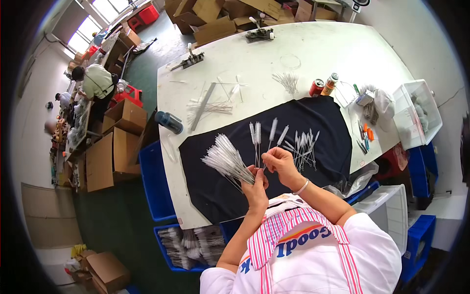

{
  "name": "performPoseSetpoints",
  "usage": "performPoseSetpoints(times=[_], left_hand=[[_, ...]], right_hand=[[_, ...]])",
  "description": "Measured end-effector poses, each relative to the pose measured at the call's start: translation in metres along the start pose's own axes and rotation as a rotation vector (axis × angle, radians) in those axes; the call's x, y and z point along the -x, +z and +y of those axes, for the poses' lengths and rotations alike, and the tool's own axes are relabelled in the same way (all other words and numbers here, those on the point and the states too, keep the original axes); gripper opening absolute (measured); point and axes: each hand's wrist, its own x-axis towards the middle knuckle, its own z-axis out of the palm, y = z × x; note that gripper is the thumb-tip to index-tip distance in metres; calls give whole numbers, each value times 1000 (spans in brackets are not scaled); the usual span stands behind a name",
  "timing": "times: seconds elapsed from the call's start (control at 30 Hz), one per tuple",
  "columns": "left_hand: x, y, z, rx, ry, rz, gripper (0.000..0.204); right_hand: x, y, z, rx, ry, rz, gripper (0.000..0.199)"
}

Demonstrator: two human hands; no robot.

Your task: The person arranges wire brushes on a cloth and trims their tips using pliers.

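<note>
From the head camera I see my left hand (255, 182) closed around a fanned bundle of white brushes (226, 160), its grip pressed tight on their wire stems so that the bristle ends spread up and to the left over the black cloth (215, 191). My right hand (280, 160) sits just beside it, thumb and fingertips pinching a single thin brush (282, 135) by its stem, the bristle end pointing up and away from me. Both hands hover above the cloth, which covers the near part of the white surface (313, 54). On the cloth beyond my hands lie a few separate brushes (256, 133) side by side, and to their right a loose pile of brushes (302, 146). Farther up the surface I see bare wires (209, 107), two cans (323, 86) near the cloth's far edge, and a clear plastic box (417, 113) at the right. A blue bin (191, 247) of bagged brushes stands on the floor below the near left edge of the surface.
</note>
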Motion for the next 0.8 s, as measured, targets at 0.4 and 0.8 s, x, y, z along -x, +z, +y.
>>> performPoseSetpoints(times=[0.4, 0.8], left_hand=[[1, -4, -11, -61, 41, 64, 20], [9, 7, -17, -58, -5, 87, 21]], right_hand=[[11, -2, -59, 622, -621, 392, 10], [21, -5, -11, 913, -392, 81, 21]])
